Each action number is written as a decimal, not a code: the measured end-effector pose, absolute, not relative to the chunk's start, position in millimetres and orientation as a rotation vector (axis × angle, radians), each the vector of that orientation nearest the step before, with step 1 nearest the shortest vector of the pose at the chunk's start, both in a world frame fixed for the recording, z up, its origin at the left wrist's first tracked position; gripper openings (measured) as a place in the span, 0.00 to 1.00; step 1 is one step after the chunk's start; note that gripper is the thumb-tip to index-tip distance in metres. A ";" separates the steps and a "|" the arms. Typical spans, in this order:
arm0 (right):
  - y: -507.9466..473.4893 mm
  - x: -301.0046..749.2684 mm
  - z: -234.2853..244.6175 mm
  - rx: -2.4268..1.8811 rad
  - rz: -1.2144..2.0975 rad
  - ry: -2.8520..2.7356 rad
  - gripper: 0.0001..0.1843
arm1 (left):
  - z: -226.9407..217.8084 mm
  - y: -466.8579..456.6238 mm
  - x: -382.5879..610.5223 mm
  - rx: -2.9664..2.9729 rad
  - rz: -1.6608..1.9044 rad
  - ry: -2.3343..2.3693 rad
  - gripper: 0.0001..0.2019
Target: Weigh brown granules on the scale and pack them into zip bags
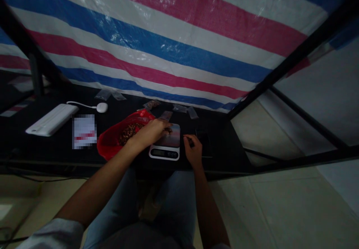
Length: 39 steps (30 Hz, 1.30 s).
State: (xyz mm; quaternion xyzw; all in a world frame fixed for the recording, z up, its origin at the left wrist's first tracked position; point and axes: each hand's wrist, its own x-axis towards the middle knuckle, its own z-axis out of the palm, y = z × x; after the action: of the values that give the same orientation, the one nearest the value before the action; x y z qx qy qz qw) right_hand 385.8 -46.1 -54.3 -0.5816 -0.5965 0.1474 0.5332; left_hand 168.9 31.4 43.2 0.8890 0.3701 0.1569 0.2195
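My left hand [156, 130] reaches across a red bag [108, 141] to the plate of a small white kitchen scale [165, 152]. Its fingers are closed, with small brown pieces [168, 131] at the fingertips. The bag lies open against the scale's left side, with more small brown pieces [129, 132] inside. Just right of the scale, my right hand [193, 148] rests near the table top with curled fingers; whatever is in them, if anything, is too dark to make out. The digits on the scale's display cannot be read.
Clear plastic bags [103, 94] lie along the back of the black table [224, 144], one bag [152, 104] holding brown pieces. A long white device [53, 120], a white cabled puck [102, 107] and a blurred-out card [84, 131] are left. A flat dark object [206, 144] lies right.
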 end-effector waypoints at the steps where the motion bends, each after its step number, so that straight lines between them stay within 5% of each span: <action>1: -46.1 385.8 -54.5 -1.386 0.352 -1.418 0.10 | 43.8 31.5 168.5 2.429 0.431 1.039 0.16; 39: -44.2 386.2 -56.3 -1.413 0.385 -1.409 0.12 | 36.8 36.1 158.6 2.288 0.693 0.995 0.19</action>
State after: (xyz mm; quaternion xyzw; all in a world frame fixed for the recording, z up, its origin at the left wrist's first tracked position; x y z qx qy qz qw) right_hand 386.2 -44.2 -56.3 -0.5912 -0.5894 0.1611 0.5265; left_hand 158.6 36.1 36.8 0.8502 0.3698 0.2574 0.2724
